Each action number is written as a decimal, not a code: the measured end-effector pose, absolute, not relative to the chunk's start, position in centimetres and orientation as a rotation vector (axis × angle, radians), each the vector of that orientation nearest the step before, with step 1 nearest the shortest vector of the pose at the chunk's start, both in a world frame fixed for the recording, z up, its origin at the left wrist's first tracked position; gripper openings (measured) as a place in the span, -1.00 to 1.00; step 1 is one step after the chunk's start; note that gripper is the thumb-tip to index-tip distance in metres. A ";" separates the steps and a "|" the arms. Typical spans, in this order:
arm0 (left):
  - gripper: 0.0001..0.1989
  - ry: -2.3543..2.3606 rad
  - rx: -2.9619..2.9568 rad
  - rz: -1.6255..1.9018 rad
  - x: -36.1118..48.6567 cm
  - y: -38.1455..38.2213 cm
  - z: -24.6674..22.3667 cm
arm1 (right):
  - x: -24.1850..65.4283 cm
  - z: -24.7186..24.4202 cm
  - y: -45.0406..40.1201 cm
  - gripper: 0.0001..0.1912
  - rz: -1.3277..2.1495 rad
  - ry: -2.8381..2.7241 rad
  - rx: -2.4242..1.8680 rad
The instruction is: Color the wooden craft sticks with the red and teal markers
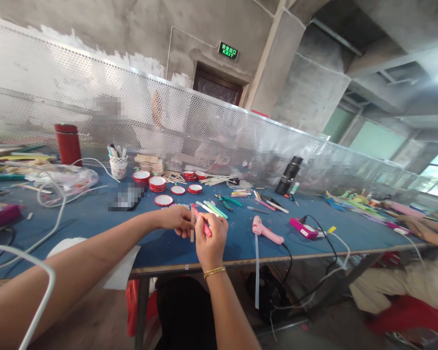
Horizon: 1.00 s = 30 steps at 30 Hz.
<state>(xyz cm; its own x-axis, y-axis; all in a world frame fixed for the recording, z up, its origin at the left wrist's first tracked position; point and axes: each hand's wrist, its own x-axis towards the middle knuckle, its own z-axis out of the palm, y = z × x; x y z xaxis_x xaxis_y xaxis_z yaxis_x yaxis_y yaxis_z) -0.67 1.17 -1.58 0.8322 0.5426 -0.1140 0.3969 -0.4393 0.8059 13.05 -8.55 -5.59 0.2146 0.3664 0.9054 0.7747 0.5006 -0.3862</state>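
My left hand point(178, 219) is closed on a wooden craft stick point(192, 235), which stands roughly upright over the front of the blue table. The stick's upper end looks pinkish red. In my closed right hand point(212, 239) is a pinkish-red marker point(207, 230), held against or very close to the stick; I cannot tell whether its tip touches. Just beyond my hands lie several pale and green markers point(213, 209) and green-handled pliers point(228, 200). Round red-rimmed pieces with white tops point(164, 200) sit to the left of them.
A pink glue gun point(266, 232) with a glue stick hanging over the edge lies at right, near a purple power strip point(302, 228). A cup of markers point(118, 165), a red flask point(67, 145) and a black bottle point(289, 175) stand behind. Another person's arm point(427, 231) rests at far right.
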 end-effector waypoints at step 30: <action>-0.71 0.701 2.074 0.197 -0.7 0.9 -1.4 | 13.0 -5.7 -8.5 -0.83 -0.377 -1.377 -1.089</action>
